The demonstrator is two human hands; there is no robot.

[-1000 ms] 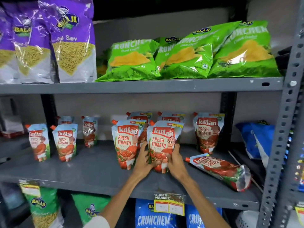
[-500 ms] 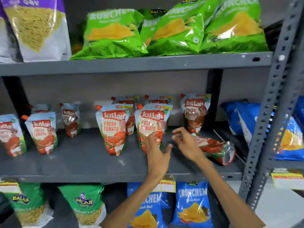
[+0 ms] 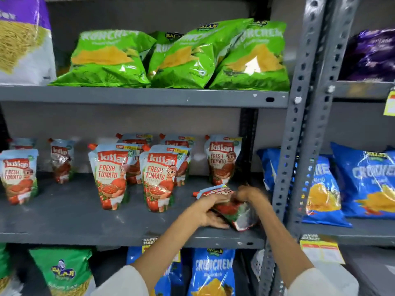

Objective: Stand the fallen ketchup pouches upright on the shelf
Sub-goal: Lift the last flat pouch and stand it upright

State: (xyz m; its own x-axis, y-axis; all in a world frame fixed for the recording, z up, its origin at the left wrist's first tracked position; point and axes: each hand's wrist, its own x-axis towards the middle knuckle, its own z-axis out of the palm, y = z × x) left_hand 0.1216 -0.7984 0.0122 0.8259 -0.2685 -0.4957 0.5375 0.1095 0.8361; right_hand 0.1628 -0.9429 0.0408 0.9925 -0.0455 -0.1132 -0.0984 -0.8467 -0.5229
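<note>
Gripping crinkly fallen ketchup pouch (image 3: 228, 207), left hand (image 3: 205, 212) and right hand (image 3: 249, 194) clasped around it, flat grey shelf (image 3: 64, 216).

right hand (image 3: 249, 194) blurred, fallen pouch (image 3: 233, 208) half-covered — grip unclear

Both arms reach forward and up from the bottom of the view, white sleeves at the elbows, bare forearms converging toward the right. The left hand (image 3: 206, 211) lies low, palm partly turned up, fingers curled around a fallen pouch (image 3: 233, 207) from the near side. The right hand (image 3: 248, 194) — blurred — grips it from above and behind, wrist bent — knuckles up.
</note>
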